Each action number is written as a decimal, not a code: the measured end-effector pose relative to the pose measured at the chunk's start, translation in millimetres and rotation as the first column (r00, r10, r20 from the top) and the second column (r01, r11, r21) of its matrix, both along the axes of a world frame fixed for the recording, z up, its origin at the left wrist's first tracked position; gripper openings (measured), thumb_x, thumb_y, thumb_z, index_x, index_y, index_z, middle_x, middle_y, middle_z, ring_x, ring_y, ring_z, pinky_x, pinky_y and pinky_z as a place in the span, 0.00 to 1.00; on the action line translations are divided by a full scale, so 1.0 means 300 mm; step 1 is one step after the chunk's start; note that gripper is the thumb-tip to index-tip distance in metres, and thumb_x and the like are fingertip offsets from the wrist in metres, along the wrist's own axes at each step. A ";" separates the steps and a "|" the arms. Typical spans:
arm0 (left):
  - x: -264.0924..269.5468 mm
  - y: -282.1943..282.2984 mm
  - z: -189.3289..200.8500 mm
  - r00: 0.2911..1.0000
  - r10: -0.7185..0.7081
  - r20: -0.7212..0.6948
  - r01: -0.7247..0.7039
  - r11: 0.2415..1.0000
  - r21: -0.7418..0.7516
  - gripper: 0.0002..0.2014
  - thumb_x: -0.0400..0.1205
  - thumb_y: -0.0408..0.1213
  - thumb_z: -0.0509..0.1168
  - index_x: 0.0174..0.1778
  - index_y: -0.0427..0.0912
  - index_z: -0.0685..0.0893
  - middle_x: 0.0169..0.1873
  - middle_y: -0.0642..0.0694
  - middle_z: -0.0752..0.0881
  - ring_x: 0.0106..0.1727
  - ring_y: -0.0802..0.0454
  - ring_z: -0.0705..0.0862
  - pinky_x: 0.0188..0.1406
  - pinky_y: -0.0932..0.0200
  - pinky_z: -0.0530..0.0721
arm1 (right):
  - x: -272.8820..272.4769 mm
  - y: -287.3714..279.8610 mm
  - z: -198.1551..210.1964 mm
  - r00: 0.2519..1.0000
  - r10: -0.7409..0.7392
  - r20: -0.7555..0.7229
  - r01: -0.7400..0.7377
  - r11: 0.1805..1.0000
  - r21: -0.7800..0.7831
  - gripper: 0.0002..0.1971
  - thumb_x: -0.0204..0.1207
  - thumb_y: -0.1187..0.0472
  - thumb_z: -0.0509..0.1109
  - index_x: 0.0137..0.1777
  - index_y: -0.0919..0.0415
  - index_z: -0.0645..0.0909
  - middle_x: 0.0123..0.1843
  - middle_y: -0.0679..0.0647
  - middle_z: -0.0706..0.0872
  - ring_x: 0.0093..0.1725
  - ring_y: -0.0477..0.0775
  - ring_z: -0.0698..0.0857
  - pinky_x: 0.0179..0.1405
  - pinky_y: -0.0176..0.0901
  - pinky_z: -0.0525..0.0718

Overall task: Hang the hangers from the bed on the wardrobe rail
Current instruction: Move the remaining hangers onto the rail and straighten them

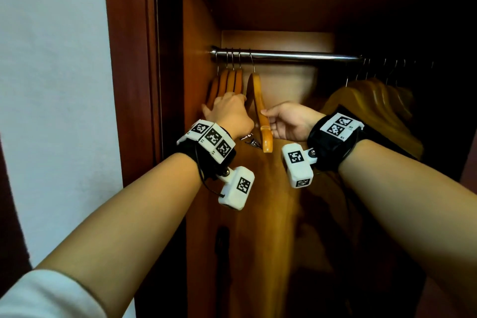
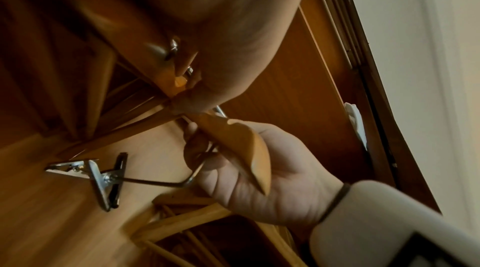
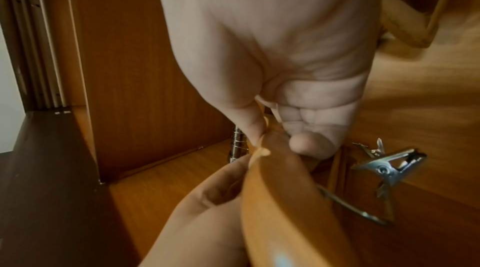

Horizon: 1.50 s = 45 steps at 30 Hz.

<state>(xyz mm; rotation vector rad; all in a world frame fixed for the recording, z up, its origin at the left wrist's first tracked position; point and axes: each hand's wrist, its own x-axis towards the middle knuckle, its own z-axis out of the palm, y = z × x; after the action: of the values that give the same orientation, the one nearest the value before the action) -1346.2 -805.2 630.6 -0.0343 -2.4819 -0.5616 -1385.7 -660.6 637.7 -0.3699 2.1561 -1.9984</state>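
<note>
Your right hand (image 1: pixel 289 121) grips the near arm of a wooden hanger (image 1: pixel 260 111), thumb on one face and fingers (image 3: pixel 309 146) curled under the other — clamped on the wood, as the right wrist view confirms. The hanger's hook is already over the wardrobe rail (image 1: pixel 284 55), just right of a packed group of hung hangers (image 1: pixel 229 82) at the rail's left end; it hangs edge-on to you, so your grip appears to be steadying it and squaring it to the others rather than carrying its weight. Your left hand (image 1: pixel 229 111) reaches in against the hung group, its thumb pressed on the near hanger ends in the left wrist view; whether its other fingers are curled or flat I cannot tell. The likely purpose is to hold that group still and keep a gap open. Metal clips (image 2: pixel 103 177) dangle from a wire bar below the held hanger, free to snag neighbouring hangers. A further row of hangers (image 1: pixel 374 95) hangs at the rail's dim right end, well apart. This hanger is judged as good as placed — release remains. The bed is not in view.
</note>
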 end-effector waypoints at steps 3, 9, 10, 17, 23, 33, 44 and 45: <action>0.010 0.008 -0.007 1.000 0.015 0.004 -0.014 0.998 -0.060 0.34 0.74 0.35 0.73 0.78 0.52 0.72 0.79 0.49 0.69 0.80 0.44 0.65 0.79 0.33 0.59 | -0.002 -0.003 -0.021 1.000 -0.013 -0.004 0.013 1.000 0.015 0.13 0.87 0.62 0.59 0.41 0.63 0.79 0.29 0.56 0.88 0.27 0.49 0.87 0.37 0.40 0.83; 0.033 0.055 -0.014 1.000 0.008 -0.016 -0.010 0.991 -0.135 0.28 0.73 0.27 0.70 0.68 0.54 0.82 0.80 0.48 0.67 0.80 0.45 0.66 0.82 0.32 0.46 | 0.039 0.032 -0.027 0.970 -0.129 -0.208 0.167 0.970 0.177 0.10 0.85 0.58 0.66 0.46 0.64 0.80 0.28 0.54 0.86 0.25 0.50 0.84 0.23 0.39 0.82; 0.032 0.063 -0.018 1.000 0.001 -0.031 -0.005 0.991 -0.134 0.27 0.72 0.27 0.70 0.66 0.53 0.83 0.80 0.48 0.67 0.80 0.46 0.68 0.83 0.33 0.44 | 0.044 0.052 -0.020 0.944 -0.170 -0.282 0.243 0.938 0.246 0.09 0.85 0.57 0.67 0.50 0.65 0.80 0.31 0.56 0.85 0.27 0.52 0.83 0.20 0.38 0.81; 0.005 0.101 -0.030 0.988 -0.091 -0.127 0.082 0.994 -0.072 0.21 0.74 0.26 0.70 0.60 0.50 0.85 0.71 0.46 0.79 0.74 0.44 0.74 0.84 0.45 0.52 | 0.074 0.244 0.056 0.625 -0.177 -0.761 0.779 0.081 0.621 0.21 0.75 0.52 0.72 0.67 0.57 0.78 0.69 0.61 0.75 0.70 0.67 0.74 0.67 0.61 0.75; 0.011 0.129 -0.034 0.976 -0.130 -0.173 0.129 0.991 -0.018 0.18 0.76 0.25 0.71 0.59 0.47 0.87 0.64 0.45 0.84 0.69 0.42 0.78 0.75 0.45 0.72 | 0.082 0.332 0.033 0.691 -0.246 -0.679 0.620 -0.281 0.733 0.37 0.74 0.50 0.75 0.80 0.57 0.65 0.78 0.65 0.65 0.78 0.68 0.64 0.74 0.66 0.67; 0.004 0.120 -0.046 0.968 -0.175 -0.178 0.188 0.980 0.059 0.22 0.73 0.19 0.68 0.57 0.47 0.87 0.63 0.44 0.82 0.63 0.42 0.81 0.67 0.47 0.80 | 0.068 0.361 0.012 0.689 -0.278 -0.669 0.571 -0.359 0.738 0.35 0.75 0.58 0.75 0.79 0.61 0.64 0.77 0.67 0.66 0.77 0.68 0.67 0.71 0.63 0.73; 0.007 0.107 -0.056 0.985 -0.152 -0.087 0.144 0.985 -0.093 0.27 0.76 0.30 0.69 0.71 0.54 0.78 0.79 0.46 0.67 0.78 0.41 0.64 0.73 0.44 0.70 | 0.065 0.381 0.010 0.675 -0.318 -0.666 0.555 -0.376 0.742 0.35 0.78 0.58 0.72 0.82 0.62 0.61 0.76 0.71 0.67 0.74 0.70 0.70 0.69 0.64 0.74; 0.013 0.111 -0.055 0.984 -0.155 -0.086 0.145 0.984 -0.106 0.27 0.76 0.30 0.68 0.71 0.54 0.78 0.79 0.46 0.67 0.80 0.42 0.63 0.75 0.44 0.68 | 0.064 0.384 0.011 0.680 -0.318 -0.661 0.556 -0.365 0.747 0.35 0.78 0.59 0.71 0.82 0.63 0.61 0.76 0.71 0.67 0.74 0.71 0.70 0.68 0.65 0.75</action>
<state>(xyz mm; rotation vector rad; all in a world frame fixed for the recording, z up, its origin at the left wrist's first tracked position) -1342.3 -771.7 614.1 -0.2829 -2.4264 -0.4866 -1366.4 -545.5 640.9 0.8013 3.3847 0.4565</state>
